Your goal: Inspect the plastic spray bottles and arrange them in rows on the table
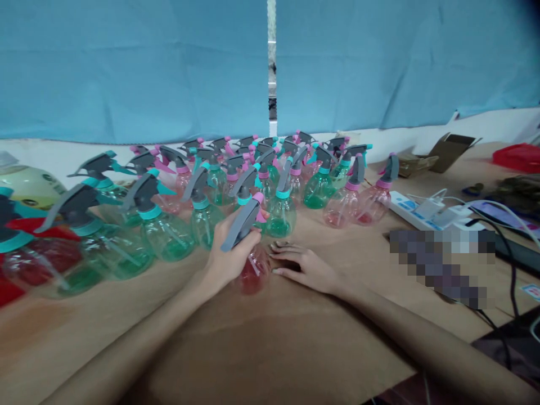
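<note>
Behind the far edge of the brown table [337, 343] hangs a blue cloth [126, 67], and green and pink spray bottles [169, 239] crowd from that edge to the left one. Midway between the side edges is a pink-nozzled spray bottle [253, 275], the left hand [230, 253] closed around its neck; the right hand [310, 270] lies just beside, thumb and fingers parted, whether touching it I cannot tell.

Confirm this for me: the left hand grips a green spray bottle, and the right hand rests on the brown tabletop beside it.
Not quite: the spray bottle in the left hand is pink, not green, as the head view shows. The right hand does rest on the brown tabletop beside it.
</note>
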Tool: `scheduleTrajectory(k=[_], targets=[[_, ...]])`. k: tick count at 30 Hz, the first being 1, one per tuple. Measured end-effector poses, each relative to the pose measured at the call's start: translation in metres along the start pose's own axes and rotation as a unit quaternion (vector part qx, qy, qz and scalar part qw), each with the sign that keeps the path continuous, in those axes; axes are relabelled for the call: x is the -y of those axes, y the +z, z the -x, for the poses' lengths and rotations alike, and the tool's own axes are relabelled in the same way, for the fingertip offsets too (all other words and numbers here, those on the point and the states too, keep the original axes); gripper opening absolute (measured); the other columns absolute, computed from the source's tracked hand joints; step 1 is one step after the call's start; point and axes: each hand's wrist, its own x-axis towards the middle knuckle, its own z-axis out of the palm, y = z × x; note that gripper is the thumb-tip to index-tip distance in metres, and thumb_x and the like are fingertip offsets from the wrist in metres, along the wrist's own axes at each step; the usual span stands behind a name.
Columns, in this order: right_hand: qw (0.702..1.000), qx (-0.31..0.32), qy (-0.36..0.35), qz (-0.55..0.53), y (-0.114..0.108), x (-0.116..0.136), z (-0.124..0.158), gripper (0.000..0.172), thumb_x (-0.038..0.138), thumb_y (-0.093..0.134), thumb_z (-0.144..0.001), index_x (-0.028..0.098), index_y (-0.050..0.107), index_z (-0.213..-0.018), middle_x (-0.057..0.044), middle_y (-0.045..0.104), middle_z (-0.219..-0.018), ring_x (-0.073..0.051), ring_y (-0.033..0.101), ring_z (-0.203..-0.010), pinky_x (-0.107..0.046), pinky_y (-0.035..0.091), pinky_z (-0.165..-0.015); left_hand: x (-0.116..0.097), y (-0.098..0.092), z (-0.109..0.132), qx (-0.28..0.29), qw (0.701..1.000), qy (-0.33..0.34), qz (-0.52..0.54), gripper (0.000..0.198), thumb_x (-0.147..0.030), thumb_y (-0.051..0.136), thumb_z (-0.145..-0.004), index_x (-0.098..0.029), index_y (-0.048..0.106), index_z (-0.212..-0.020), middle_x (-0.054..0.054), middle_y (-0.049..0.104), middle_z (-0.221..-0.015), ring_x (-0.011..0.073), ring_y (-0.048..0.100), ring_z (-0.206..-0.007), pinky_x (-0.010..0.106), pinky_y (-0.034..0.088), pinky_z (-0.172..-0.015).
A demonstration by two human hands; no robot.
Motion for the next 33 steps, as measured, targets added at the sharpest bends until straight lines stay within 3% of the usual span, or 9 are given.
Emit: scheduleTrajectory(k=[3, 10, 17, 22, 27, 30, 33], targets=[[1.000, 0.001, 0.002, -0.001, 0.000, 0.001, 0.000, 0.041, 0.042, 0.053, -0.087, 0.021, 0.057, -0.122, -0.007, 0.058, -0.127, -0.020, 0.047, -0.124, -0.041, 0.035, -0.106, -0.002, -0.001, -0.001, 0.011, 1.000, 0.010, 0.002, 0.029, -0.017, 0.050, -0.072, -0.022, 0.063, -0.098, -0.001, 0.061, -0.073, 0.0140, 0.054, -0.064, 0.028, 0.047, -0.067], [1.000, -0.005, 0.002, -0.001, -0.002, 0.004, -0.001, 0.040, 0.042, 0.054, -0.086, 0.022, 0.057, -0.121, -0.007, 0.059, -0.125, -0.020, 0.048, -0.123, -0.042, 0.036, -0.105, -0.008, -0.004, -0.003, -0.002, 0.999, 0.040, -0.014, 0.012, -0.016, 0.050, -0.069, -0.020, 0.059, -0.076, -0.004, 0.053, -0.064, 0.0098, 0.040, -0.050, 0.023, 0.038, -0.049], [1.000, -0.004, 0.008, -0.001, -0.002, 0.005, -0.001, 0.041, 0.042, 0.054, -0.087, 0.020, 0.058, -0.121, -0.007, 0.060, -0.124, -0.019, 0.048, -0.122, -0.041, 0.036, -0.105, -0.006, -0.003, -0.003, 0.024, 0.999, 0.023, 0.006, 0.006, -0.016, 0.050, -0.071, -0.020, 0.055, -0.073, -0.004, 0.055, -0.067, 0.0092, 0.044, -0.052, 0.023, 0.038, -0.050], [1.000, -0.004, 0.003, -0.001, 0.000, 0.002, 0.000, 0.038, 0.039, 0.053, -0.087, 0.023, 0.058, -0.121, -0.006, 0.059, -0.126, -0.020, 0.048, -0.123, -0.042, 0.036, -0.104, -0.003, -0.003, -0.001, 0.027, 0.999, 0.019, 0.013, 0.009, -0.017, 0.051, -0.071, -0.019, 0.057, -0.078, -0.002, 0.058, -0.070, 0.0122, 0.052, -0.061, 0.023, 0.041, -0.053], [0.997, -0.039, 0.056, -0.026, -0.003, 0.010, 0.003, 0.033, 0.034, 0.044, -0.092, 0.024, 0.057, -0.120, -0.004, 0.060, -0.124, -0.019, 0.054, -0.116, -0.041, 0.041, -0.099, 0.001, 0.001, 0.000, -0.032, 0.999, 0.025, -0.025, 0.019, -0.019, 0.054, -0.073, -0.020, 0.063, -0.089, -0.004, 0.056, -0.061, 0.0124, 0.051, -0.056, 0.025, 0.043, -0.054], [0.993, -0.053, 0.088, -0.059, -0.007, 0.022, 0.005, 0.039, 0.044, 0.051, -0.087, 0.025, 0.056, -0.120, -0.004, 0.061, -0.123, -0.021, 0.057, -0.112, -0.042, 0.042, -0.098, 0.001, 0.006, 0.000, -0.043, 0.998, 0.033, -0.026, 0.021, -0.020, 0.054, -0.075, -0.021, 0.063, -0.094, -0.002, 0.061, -0.070, 0.0123, 0.054, -0.059, 0.025, 0.045, -0.057], [0.991, -0.048, 0.089, -0.093, -0.007, 0.038, 0.006, 0.059, 0.054, 0.063, -0.075, 0.024, 0.051, -0.124, -0.006, 0.059, -0.125, -0.023, 0.055, -0.113, -0.043, 0.042, -0.097, -0.003, 0.012, 0.001, -0.048, 0.998, 0.031, -0.021, 0.019, -0.020, 0.054, -0.077, -0.020, 0.061, -0.094, 0.000, 0.064, -0.078, 0.0134, 0.057, -0.065, 0.028, 0.048, -0.064]])
